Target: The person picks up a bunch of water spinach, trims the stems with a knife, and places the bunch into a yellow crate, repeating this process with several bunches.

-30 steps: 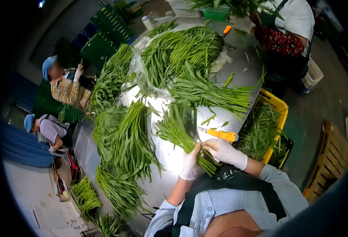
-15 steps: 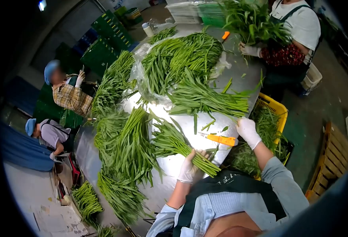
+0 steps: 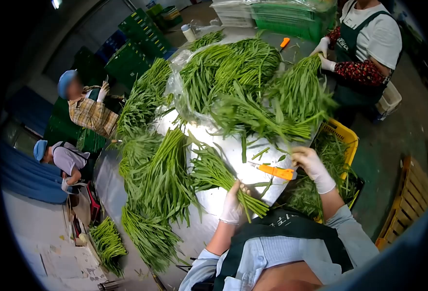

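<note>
My left hand (image 3: 232, 206) is wrapped around a small bunch of long-leaved greens (image 3: 214, 167), its leaves pointing away from me and its stems towards my apron. My right hand (image 3: 313, 167) is bent with its fingertips pinched together, at the table's right edge. A thin, blurred green stalk (image 3: 288, 145) runs up from those fingertips towards the stem ends of a larger heap of greens (image 3: 257, 119). An orange-handled knife (image 3: 276, 171) lies on the metal table (image 3: 223, 200) between my hands, amid loose leaf bits.
More greens (image 3: 163, 174) cover the table's left side. A yellow crate (image 3: 352, 143) of leaves stands at right. Across the table, a co-worker (image 3: 369, 48) holds a bunch; two people (image 3: 90, 109) work at left. Another orange handle (image 3: 285, 42) lies at the back.
My right hand has lifted slightly and turned, with the heap beside it blurred by motion. The co-worker's bunch has swung down onto the table, leaves towards me. My left hand keeps its bunch.
</note>
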`<state>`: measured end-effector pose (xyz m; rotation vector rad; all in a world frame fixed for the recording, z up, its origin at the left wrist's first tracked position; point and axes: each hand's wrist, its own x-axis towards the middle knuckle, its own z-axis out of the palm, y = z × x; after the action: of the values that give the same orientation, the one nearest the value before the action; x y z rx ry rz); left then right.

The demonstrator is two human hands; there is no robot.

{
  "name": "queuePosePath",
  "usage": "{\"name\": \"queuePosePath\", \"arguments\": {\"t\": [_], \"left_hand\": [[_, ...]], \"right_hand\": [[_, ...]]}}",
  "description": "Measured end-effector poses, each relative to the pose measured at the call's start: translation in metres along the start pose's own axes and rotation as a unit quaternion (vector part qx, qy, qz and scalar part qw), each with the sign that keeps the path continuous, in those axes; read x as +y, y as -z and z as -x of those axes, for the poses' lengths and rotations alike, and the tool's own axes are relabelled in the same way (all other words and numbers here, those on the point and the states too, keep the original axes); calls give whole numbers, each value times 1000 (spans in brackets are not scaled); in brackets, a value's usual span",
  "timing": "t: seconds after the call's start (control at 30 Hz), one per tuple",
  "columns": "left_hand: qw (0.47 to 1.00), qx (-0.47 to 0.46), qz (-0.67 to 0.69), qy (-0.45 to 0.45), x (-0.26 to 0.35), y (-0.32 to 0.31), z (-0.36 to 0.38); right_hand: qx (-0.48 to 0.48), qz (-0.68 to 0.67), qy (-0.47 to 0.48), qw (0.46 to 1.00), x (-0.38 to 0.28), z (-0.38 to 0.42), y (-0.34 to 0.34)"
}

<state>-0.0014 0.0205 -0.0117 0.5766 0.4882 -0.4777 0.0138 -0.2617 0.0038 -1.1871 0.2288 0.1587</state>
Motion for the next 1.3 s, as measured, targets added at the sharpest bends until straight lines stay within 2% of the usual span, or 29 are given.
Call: {"name": "queuePosePath", "arguments": {"t": [0.03,0.07,0.1,0.2,0.3,0.33,0.37,0.43,0.5,0.53,0.57,0.67,0.77,0.83,0.9,1.0,1.1,1.13,1.17,1.23,1.27,1.3], "left_hand": [[1000,2,-10,-17,0,1,0],[999,4,-20,-36,0,1,0],[998,5,-28,-56,1,-1,0],[993,6,-52,-106,2,-9,10],[987,16,-69,-146,4,-16,11],[983,11,-80,-164,3,-21,14],[979,8,-92,-179,2,-22,17],[976,-4,-101,-195,1,-25,15],[972,-5,-118,-205,1,-29,18],[970,-12,-125,-207,1,-25,16],[969,-2,-133,-208,1,-27,16],[965,27,-148,-216,3,-36,16],[964,51,-139,-220,3,-31,11],[963,12,-135,-232,3,-31,12],[964,35,-137,-224,2,-28,10],[967,6,-154,-204,0,-24,10],[961,-37,-212,-173,-6,-25,11],[960,-43,-224,-161,-10,-25,12],[958,-50,-237,-150,-13,-24,12],[954,-62,-264,-131,-16,-28,13],[963,-44,-231,-133,-19,-32,16],[960,-48,-238,-139,-18,-32,16]], "right_hand": [[2,75,2,997,17,-5,4],[-48,-101,-8,994,21,-2,6],[-98,-272,-19,957,19,0,4],[20,-86,23,996,12,1,-9],[-52,-247,39,967,26,-1,-6],[7,-148,38,988,18,2,-15],[45,-2,81,996,33,-9,-12],[-40,-256,18,966,37,-7,-16],[-47,-57,19,997,44,-4,-24],[-84,-52,23,995,51,-3,-29],[-85,-35,-30,995,54,3,-34],[-140,-60,-39,988,75,17,-53],[-175,6,-47,983,81,34,-73],[-203,34,-56,977,89,38,-75],[-211,165,-8,964,88,38,-73],[-246,219,-7,944,73,31,-72],[-199,125,60,970,74,16,-85],[-226,-10,-11,974,54,17,-98],[-229,-27,-34,972,47,11,-104],[-160,-53,-43,985,34,8,-118],[-120,-99,-73,985,47,0,-117],[-117,-120,-85,982,43,0,-118]]}}
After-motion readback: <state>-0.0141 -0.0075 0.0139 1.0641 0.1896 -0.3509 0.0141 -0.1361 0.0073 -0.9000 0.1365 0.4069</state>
